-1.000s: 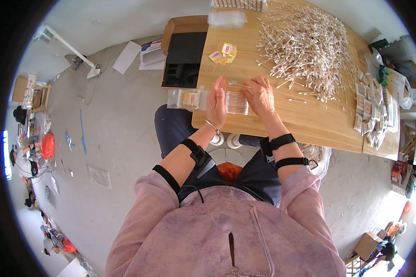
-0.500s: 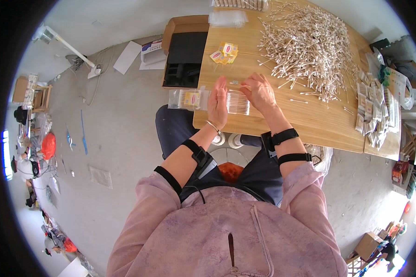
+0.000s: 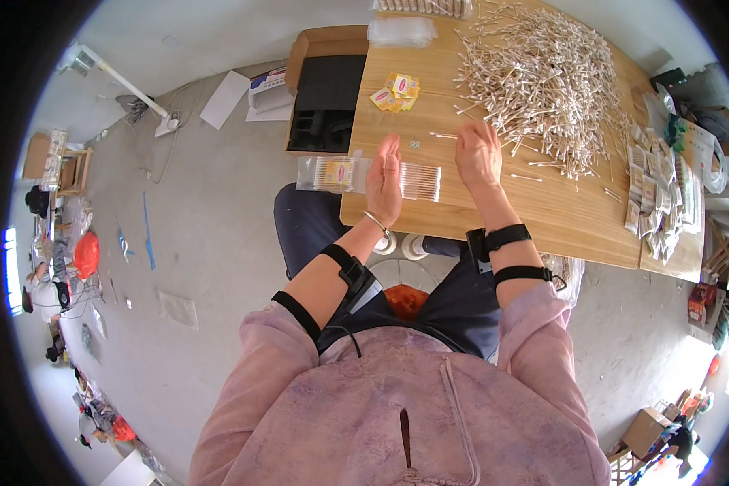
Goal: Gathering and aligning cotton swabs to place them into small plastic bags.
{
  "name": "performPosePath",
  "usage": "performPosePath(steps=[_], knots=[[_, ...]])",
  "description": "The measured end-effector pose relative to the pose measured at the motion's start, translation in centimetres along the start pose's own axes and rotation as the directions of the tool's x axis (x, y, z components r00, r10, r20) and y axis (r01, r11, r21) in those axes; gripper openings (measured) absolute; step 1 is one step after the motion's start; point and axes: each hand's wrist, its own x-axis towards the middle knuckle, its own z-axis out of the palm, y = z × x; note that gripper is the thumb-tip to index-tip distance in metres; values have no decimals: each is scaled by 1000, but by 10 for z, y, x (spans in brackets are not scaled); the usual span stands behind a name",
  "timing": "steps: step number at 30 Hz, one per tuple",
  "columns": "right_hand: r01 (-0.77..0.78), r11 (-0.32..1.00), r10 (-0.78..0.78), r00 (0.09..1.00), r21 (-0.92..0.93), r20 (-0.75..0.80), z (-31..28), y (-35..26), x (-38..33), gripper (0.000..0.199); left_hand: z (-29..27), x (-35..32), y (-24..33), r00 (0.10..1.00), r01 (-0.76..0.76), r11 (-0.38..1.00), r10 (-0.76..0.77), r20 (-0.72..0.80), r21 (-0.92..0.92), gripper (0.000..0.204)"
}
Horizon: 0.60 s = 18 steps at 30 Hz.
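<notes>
My left hand (image 3: 385, 185) stands on its edge at the near side of the table, fingers stretched out. Against its palm lies an even row of cotton swabs (image 3: 420, 181). On its other side is a clear packet of cotton swabs (image 3: 330, 172) with a yellow card, reaching past the table edge. My right hand (image 3: 479, 159) is up by the near-left border of the big heap of loose swabs (image 3: 547, 81), its fingers closed. From its fingertips a cotton swab or two (image 3: 442, 135) stick out to the left; the exact number is hidden.
Yellow cards (image 3: 397, 91) lie at the back left of the wooden table (image 3: 429, 223), near clear plastic bags (image 3: 401, 31). Filled packets (image 3: 652, 190) pile up at the right. An open cardboard box (image 3: 326, 97) stands left of the table. Single swabs (image 3: 526, 177) lie scattered.
My right hand has moved right and slightly away from the row, toward the heap, and swabs now show at its fingertips. My left hand stays beside the row.
</notes>
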Motion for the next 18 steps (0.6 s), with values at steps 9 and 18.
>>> performPosePath(steps=[9, 18], knots=[[-280, 565, 442, 897, 776, 2, 16, -72, -51, 41, -5, 2, -2, 1000, -1, 999, 1, 8, 35, 62], [-261, 652, 290, 953, 712, 83, 5, -64, -56, 49, -5, 3, -2, 1000, 0, 1000, 0, -15, 12, 63]])
